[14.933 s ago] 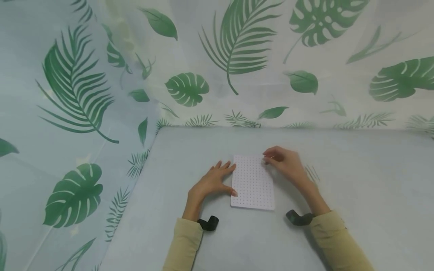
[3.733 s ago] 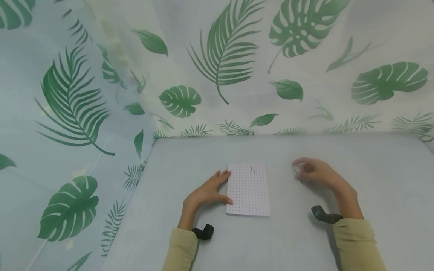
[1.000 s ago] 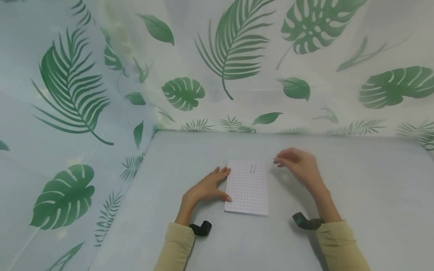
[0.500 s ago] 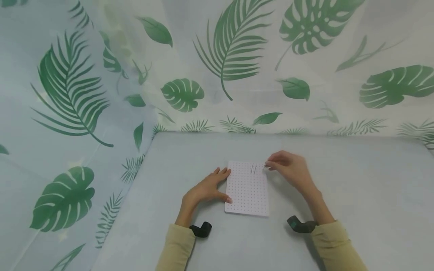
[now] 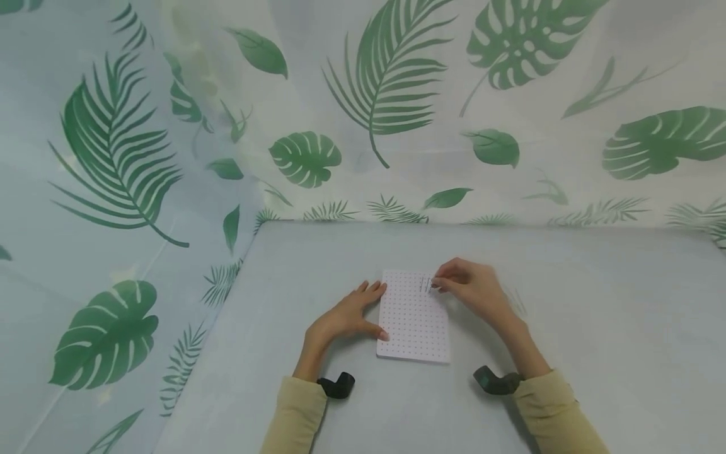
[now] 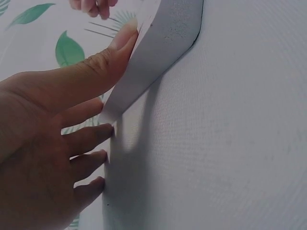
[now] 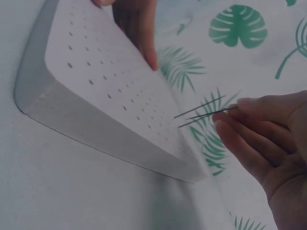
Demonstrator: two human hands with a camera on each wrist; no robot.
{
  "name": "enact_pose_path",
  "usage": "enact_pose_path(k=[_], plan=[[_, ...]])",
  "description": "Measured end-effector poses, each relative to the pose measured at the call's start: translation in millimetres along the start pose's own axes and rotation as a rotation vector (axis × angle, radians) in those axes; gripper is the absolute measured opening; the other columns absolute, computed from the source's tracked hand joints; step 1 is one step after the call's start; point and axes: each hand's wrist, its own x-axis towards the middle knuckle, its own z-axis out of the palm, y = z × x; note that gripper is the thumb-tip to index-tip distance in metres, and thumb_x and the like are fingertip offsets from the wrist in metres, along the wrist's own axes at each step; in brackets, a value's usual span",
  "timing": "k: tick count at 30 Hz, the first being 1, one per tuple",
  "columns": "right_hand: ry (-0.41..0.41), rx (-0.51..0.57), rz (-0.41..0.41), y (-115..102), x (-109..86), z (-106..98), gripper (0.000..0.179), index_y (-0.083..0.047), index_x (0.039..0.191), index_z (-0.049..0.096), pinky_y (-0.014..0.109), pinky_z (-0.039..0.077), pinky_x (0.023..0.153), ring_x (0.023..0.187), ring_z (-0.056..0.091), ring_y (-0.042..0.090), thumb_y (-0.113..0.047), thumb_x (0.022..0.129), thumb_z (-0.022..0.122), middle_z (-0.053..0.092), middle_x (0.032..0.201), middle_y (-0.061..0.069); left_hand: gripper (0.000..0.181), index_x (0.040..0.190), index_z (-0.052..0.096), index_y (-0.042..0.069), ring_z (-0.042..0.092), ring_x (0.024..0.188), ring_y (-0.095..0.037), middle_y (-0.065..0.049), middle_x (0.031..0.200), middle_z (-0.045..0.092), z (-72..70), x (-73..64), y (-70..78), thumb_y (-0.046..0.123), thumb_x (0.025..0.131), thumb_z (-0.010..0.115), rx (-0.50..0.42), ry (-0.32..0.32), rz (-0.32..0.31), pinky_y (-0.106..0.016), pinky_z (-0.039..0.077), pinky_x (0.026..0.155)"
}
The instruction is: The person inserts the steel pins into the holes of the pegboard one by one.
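Note:
A white block (image 5: 413, 328) with a grid of small holes lies on the table. Two thin dark needles (image 7: 199, 106) stand up from holes near its far right corner. Thumb and fingertips of my right hand (image 5: 473, 290) pinch another needle (image 7: 216, 113), its tip pointing toward the block beside the standing ones. My left hand (image 5: 345, 314) rests against the block's left side, fingers spread, thumb (image 6: 125, 37) on the near part of the edge. In the left wrist view, the block's side wall (image 6: 153, 52) hides most of its top.
Faint thin needles (image 5: 518, 301) lie on the white table (image 5: 612, 315) behind my right wrist. Black wrist cameras (image 5: 498, 381) sit on both wrists. A leaf-patterned curtain (image 5: 368, 151) borders the table at the back and left.
Fifteen seconds ago no standing needles showed; two stand at 3.7 seconds ago. Over the last second my right hand moved left with a needle, over the block. My left hand stayed.

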Motion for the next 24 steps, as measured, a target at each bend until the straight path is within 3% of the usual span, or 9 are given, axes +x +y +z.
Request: enact_pose_path(k=[12,20,24], plan=[[-0.02,0.011,-0.038,0.1,1.5,14.0,0.008,-0.005,0.095,0.074,0.015,0.058,0.072,0.081,0.078,0.018,-0.005,0.089,0.079,0.079,0.092,0.01,0.106,0.163,0.03,0.014,0.008,0.161,-0.032,-0.006,0.171,0.021,-0.1,-0.1,-1.6,0.033,0.078,0.09,0.013,-0.005,-0.006,-0.057,0.017,0.128],[-0.034,-0.092,-0.048,-0.1,-0.2,17.8,0.008,-0.009,0.096,0.074,0.039,0.064,0.082,0.091,0.078,0.025,-0.008,0.089,0.079,0.079,0.093,0.005,0.105,0.163,0.031,0.013,0.008,0.161,-0.033,-0.007,0.171,0.023,1.1,-0.3,-2.0,0.031,0.078,0.09,-0.01,0.002,0.015,-0.057,0.016,0.129],[-0.034,-0.119,-0.069,1.3,-0.5,20.1,0.009,-0.009,0.096,0.074,0.042,0.063,0.083,0.09,0.078,0.024,-0.008,0.089,0.08,0.079,0.093,0.003,0.104,0.163,0.032,0.013,0.009,0.161,-0.032,-0.007,0.171,0.023,1.5,-1.6,0.5,0.031,0.078,0.09,-0.017,0.007,0.012,-0.057,0.016,0.129]])
